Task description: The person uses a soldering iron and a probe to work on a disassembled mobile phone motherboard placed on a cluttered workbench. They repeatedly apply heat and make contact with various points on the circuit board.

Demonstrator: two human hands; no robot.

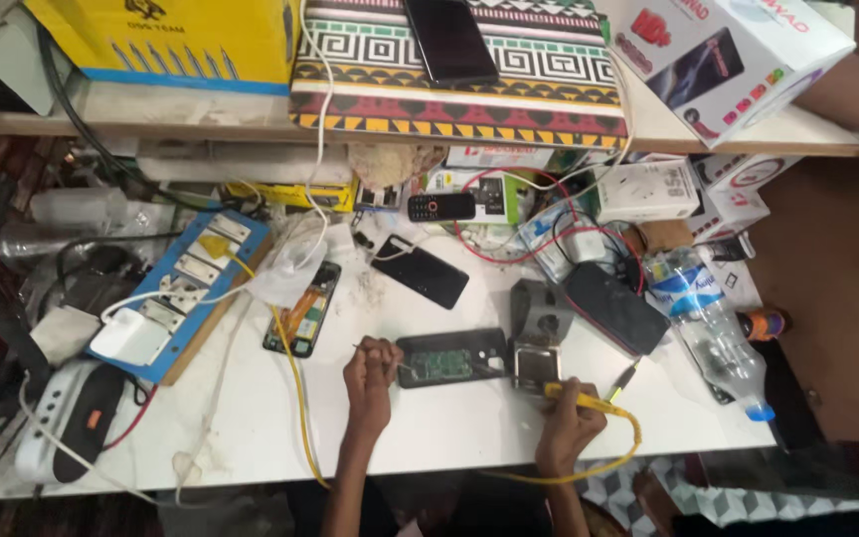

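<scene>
An opened phone [450, 358] with its green circuit board showing lies on the white table [449, 428] in front of me. My left hand [372, 371] rests at the phone's left end and pinches a thin metal tool that points at the board. My right hand [570, 423] grips a yellow-handled soldering iron [579, 398], its tip reaching toward the phone's right end. A yellow cord [608, 462] trails from the iron around my right wrist. A small metal holder [536, 366] stands just right of the phone.
Another opened phone [301, 308] and a black phone [420, 271] lie further back. A blue power strip board [179, 293] sits at left, a plastic bottle [710, 323] at right. Boxes, wires and a patterned case [459, 85] crowd the shelf behind.
</scene>
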